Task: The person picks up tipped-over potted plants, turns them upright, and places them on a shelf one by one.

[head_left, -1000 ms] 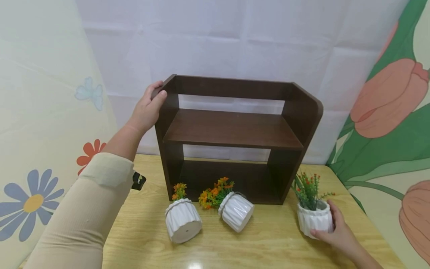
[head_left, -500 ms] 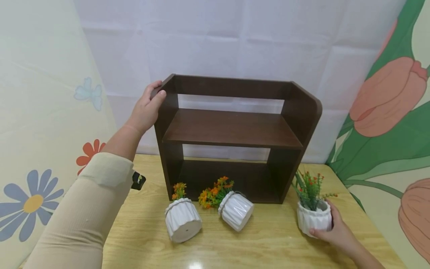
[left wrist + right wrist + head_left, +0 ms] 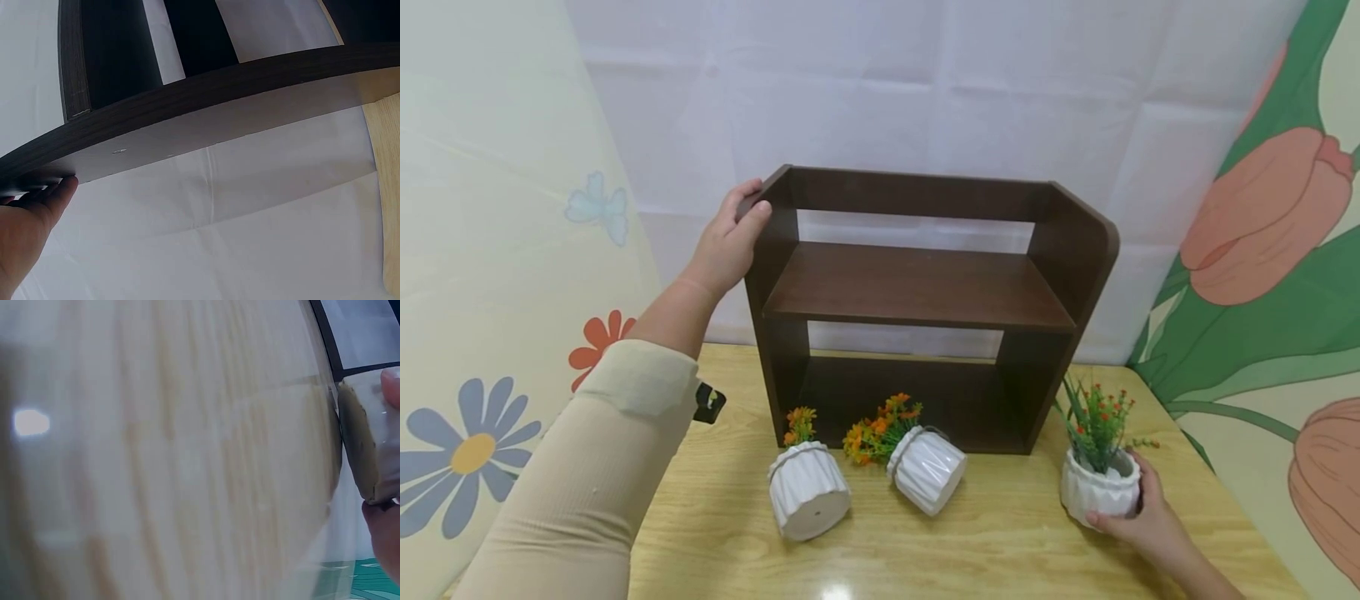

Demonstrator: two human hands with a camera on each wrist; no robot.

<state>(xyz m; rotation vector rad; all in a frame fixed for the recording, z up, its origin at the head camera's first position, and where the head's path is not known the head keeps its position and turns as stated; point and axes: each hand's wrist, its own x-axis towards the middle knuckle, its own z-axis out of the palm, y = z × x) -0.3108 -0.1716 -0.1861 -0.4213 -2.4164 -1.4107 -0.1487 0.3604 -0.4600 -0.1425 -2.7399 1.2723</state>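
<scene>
My left hand (image 3: 728, 242) grips the upper edge of the left side panel of a dark brown two-tier wooden shelf (image 3: 917, 287). In the left wrist view, the fingers (image 3: 61, 195) lie against the panel's outer face. At the right, my right hand (image 3: 1150, 521) holds a white ribbed pot (image 3: 1099, 492) with green leaves and small red flowers, thumb in front. The right wrist view shows this pot's underside (image 3: 357, 444) at the frame's edge. Two more white pots lie tipped before the shelf: a left pot (image 3: 809, 492) and a middle pot (image 3: 927, 471), both with orange flowers.
The shelf stands on a light wood-grain table (image 3: 992, 550), close to a white cloth backdrop (image 3: 880, 92). Printed flower panels flank it, with a tulip panel (image 3: 1262, 225) at the right. A small black object (image 3: 708, 403) shows beside the left sleeve (image 3: 602, 450).
The plant in the right hand's pot has turned a little, and the pot has shifted slightly to the left. My left hand, the shelf and the two tipped pots stay put.
</scene>
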